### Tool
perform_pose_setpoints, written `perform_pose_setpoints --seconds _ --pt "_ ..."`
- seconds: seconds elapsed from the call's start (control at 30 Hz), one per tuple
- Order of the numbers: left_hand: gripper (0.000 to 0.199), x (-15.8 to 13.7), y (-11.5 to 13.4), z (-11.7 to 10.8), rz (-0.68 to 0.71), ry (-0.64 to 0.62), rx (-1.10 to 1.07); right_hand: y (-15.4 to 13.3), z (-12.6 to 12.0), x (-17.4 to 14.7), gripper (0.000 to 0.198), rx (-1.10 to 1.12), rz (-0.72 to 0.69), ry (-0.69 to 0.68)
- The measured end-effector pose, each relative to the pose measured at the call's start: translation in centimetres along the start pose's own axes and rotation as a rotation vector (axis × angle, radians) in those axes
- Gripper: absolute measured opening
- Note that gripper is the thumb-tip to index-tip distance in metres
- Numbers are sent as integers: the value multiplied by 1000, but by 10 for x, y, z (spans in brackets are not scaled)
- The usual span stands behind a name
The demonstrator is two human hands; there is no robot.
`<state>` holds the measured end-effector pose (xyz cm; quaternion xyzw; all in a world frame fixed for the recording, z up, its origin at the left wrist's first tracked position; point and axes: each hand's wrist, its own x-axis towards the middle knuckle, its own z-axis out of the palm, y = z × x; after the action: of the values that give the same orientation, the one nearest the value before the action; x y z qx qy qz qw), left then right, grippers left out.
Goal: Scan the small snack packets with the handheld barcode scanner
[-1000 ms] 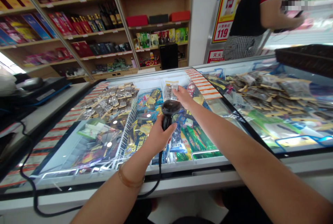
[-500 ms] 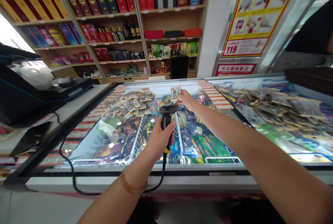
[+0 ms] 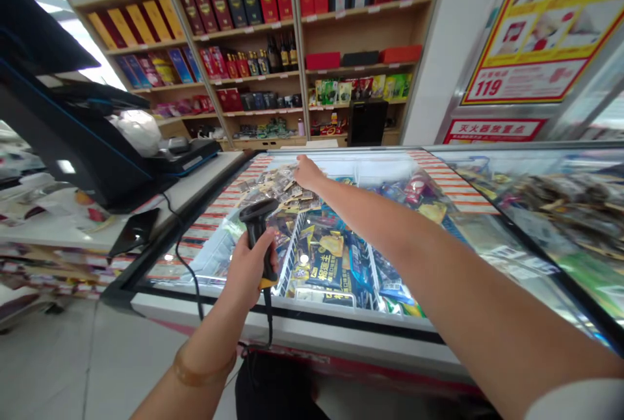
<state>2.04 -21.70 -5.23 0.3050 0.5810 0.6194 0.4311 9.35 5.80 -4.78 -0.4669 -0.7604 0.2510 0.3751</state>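
Observation:
My left hand point(image 3: 248, 270) is wrapped round the handle of a black barcode scanner point(image 3: 257, 228), held upright above the front of a glass-topped freezer point(image 3: 214, 257). A cable runs down from its yellow-trimmed base. My right hand point(image 3: 308, 174) reaches across to a pile of small clear-and-tan packets point(image 3: 273, 189) lying on the glass. Its fingers are curled down at the pile's right side, and whatever they may hold is hidden among the packets.
At left a counter bears a black checkout terminal point(image 3: 73, 127), a scale point(image 3: 188, 157) and a dark flat device point(image 3: 134, 231). Another packet pile point(image 3: 570, 199) lies at right. Shelves point(image 3: 234, 30) of boxed goods stand behind. Wire baskets with bagged foods show under the glass.
My right hand has moved left, from the middle of the freezer with a small packet in it, to the left pile. The scanner has shifted left in my left hand. The view has turned.

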Motion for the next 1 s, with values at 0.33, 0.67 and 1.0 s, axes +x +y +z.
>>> perform_pose_setpoints --seconds 0.33,0.67,1.0 --pt "49 -12 -33 73 -31 -218 -48 96 -84 -55 42 -174 -196 169" --pt "48 -30 -37 193 -101 -483 -19 233 -291 -154 42 -597 243 368" --pt "44 -18 -79 215 11 -604 123 299 -429 -196 73 -1064 808 373"
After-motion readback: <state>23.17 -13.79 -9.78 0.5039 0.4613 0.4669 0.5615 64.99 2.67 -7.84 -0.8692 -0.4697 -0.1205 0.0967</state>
